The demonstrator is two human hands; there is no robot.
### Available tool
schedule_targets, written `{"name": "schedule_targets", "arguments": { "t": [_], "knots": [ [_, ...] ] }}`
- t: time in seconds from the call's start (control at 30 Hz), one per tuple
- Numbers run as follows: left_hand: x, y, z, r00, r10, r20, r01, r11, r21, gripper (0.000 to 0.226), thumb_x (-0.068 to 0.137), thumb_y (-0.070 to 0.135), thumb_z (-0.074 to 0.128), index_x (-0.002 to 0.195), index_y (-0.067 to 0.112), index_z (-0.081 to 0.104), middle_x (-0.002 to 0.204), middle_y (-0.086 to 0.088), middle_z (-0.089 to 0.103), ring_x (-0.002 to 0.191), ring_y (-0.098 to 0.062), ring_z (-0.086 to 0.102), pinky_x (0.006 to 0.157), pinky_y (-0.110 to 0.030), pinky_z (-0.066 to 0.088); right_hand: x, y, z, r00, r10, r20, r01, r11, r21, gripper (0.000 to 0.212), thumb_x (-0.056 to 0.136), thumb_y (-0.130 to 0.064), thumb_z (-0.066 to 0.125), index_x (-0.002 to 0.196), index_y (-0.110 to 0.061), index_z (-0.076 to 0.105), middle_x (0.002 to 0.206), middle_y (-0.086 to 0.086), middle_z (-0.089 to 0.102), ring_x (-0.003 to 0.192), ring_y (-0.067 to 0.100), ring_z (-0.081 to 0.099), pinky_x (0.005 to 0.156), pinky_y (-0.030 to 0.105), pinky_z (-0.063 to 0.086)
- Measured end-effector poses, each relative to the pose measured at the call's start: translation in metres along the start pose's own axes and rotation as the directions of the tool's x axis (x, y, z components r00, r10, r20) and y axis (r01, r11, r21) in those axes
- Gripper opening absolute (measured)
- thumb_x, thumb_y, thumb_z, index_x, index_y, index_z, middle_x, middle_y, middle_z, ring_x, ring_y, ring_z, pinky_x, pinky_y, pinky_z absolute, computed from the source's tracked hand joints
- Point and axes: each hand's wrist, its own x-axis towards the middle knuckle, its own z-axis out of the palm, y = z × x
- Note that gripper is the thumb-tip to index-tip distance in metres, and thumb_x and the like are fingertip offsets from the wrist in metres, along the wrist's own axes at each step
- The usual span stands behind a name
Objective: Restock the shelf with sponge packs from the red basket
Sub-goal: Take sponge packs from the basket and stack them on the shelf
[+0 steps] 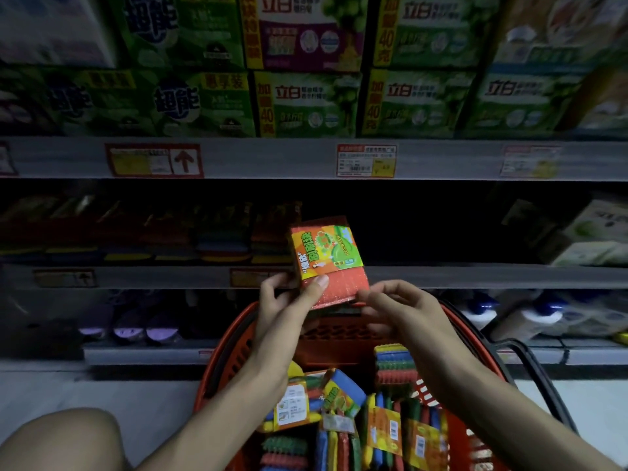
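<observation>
Dim shelf (441,277) mid-frame: left hand (285,300) grips sponge pack (328,256), right hand (401,311) touches its corner, hold unclear; best slid flush beside shelved packs (217,239).

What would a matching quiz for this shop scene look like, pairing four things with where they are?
Things:
1. sponge pack
2. red basket
3. green boxes
4. arrow price tag

Places:
A. on the top shelf
B. front edge of that shelf, left side
C. gripped by the left hand
D. bottom of the view, under the arms

Pairs: 1-C, 2-D, 3-A, 4-B
</observation>
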Motion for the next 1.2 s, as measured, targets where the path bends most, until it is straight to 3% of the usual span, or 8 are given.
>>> {"name": "schedule_targets", "arguments": {
  "t": [0.27, 0.43, 0.63, 0.7, 0.83, 0.9, 1.07, 1.2],
  "knots": [
    [0.003, -0.001, 0.006, 1.000, -0.010, -0.006, 0.010, 0.999, 0.050, 0.051, 0.082, 0.041, 0.080, 0.125, 0.028, 0.057, 0.112, 0.008, 0.077, 0.107, -0.012, 0.072, 0.103, -0.046, 0.054, 0.002, -0.001, 0.001, 1.000, -0.016, -0.014, 0.014, 0.996, -0.090, 0.027, 0.092, -0.032, 0.074, 0.092, -0.006, 0.070, 0.079, 0.003, 0.070, 0.078, 0.018, 0.065, 0.075, 0.033, 0.053],
    [0.006, -0.002, 0.008, 0.998, 0.041, 0.038, -0.048, 0.983, 0.180, 0.048, 0.083, 0.050, 0.073, 0.127, 0.035, 0.059, 0.117, 0.012, 0.071, 0.110, -0.005, 0.068, 0.093, -0.025, 0.053, 0.004, 0.000, 0.000, 0.999, 0.041, 0.012, -0.040, 0.993, -0.115, 0.019, 0.098, -0.023, 0.065, 0.097, -0.005, 0.070, 0.078, 0.009, 0.074, 0.079, 0.023, 0.068, 0.083, 0.040, 0.055],
    [0.012, -0.001, 0.000, 0.981, 0.146, 0.130, -0.179, 0.935, 0.305, 0.038, 0.102, 0.049, 0.047, 0.131, 0.030, 0.063, 0.129, 0.014, 0.063, 0.120, 0.001, 0.057, 0.095, -0.016, 0.044, -0.001, -0.008, -0.014, 0.992, 0.089, -0.090, -0.084, 0.995, 0.055, 0.020, 0.102, -0.015, 0.052, 0.101, -0.001, 0.066, 0.074, 0.019, 0.071, 0.070, 0.025, 0.064, 0.081, 0.043, 0.051],
    [0.020, -0.003, -0.006, 0.951, 0.283, 0.121, -0.304, 0.802, 0.514, 0.028, 0.107, 0.037, 0.047, 0.129, 0.029, 0.063, 0.127, 0.012, 0.058, 0.116, -0.002, 0.057, 0.090, -0.012, 0.043, -0.002, -0.012, -0.022, 0.987, 0.088, -0.137, -0.078, 0.994, 0.074, 0.020, 0.101, -0.017, 0.051, 0.099, -0.002, 0.065, 0.070, 0.017, 0.067, 0.067, 0.024, 0.062, 0.081, 0.043, 0.048],
    [0.041, -0.017, -0.002, 0.765, 0.538, 0.355, -0.450, 0.051, 0.892, 0.048, 0.102, 0.039, 0.043, 0.147, 0.023, 0.050, 0.116, 0.001, 0.063, 0.102, -0.022, 0.060, 0.085, -0.038, 0.051, 0.003, -0.020, -0.036, 0.972, 0.133, -0.196, -0.110, 0.986, 0.123, 0.026, 0.102, -0.025, 0.053, 0.110, -0.002, 0.064, 0.071, 0.014, 0.069, 0.072, 0.025, 0.063, 0.075, 0.037, 0.048],
    [0.050, -0.029, 0.003, 0.753, 0.509, 0.418, -0.411, -0.133, 0.902, 0.055, 0.100, 0.042, 0.044, 0.150, 0.021, 0.047, 0.104, -0.002, 0.068, 0.092, -0.026, 0.064, 0.077, -0.042, 0.051, 0.004, -0.022, -0.038, 0.966, 0.172, -0.195, -0.137, 0.974, 0.178, 0.027, 0.102, -0.027, 0.053, 0.112, -0.004, 0.063, 0.067, 0.012, 0.068, 0.069, 0.022, 0.063, 0.073, 0.034, 0.047],
    [0.068, -0.046, 0.002, 0.827, 0.450, 0.336, -0.251, -0.240, 0.938, 0.049, 0.097, 0.049, 0.045, 0.133, 0.021, 0.063, 0.080, -0.011, 0.070, 0.070, -0.034, 0.066, 0.069, -0.041, 0.049, 0.004, -0.021, -0.038, 0.962, 0.218, -0.166, -0.182, 0.961, 0.210, 0.028, 0.101, -0.024, 0.054, 0.116, -0.001, 0.061, 0.070, 0.015, 0.065, 0.072, 0.025, 0.062, 0.076, 0.036, 0.049],
    [0.079, -0.046, 0.001, 0.809, 0.499, 0.310, -0.197, -0.267, 0.943, 0.043, 0.096, 0.052, 0.052, 0.118, 0.021, 0.069, 0.074, -0.011, 0.069, 0.064, -0.034, 0.066, 0.067, -0.042, 0.047, 0.006, -0.021, -0.039, 0.958, 0.234, -0.167, -0.201, 0.961, 0.192, 0.029, 0.101, -0.026, 0.054, 0.116, -0.002, 0.061, 0.075, 0.018, 0.066, 0.083, 0.032, 0.064, 0.087, 0.042, 0.049]
  ]
}}
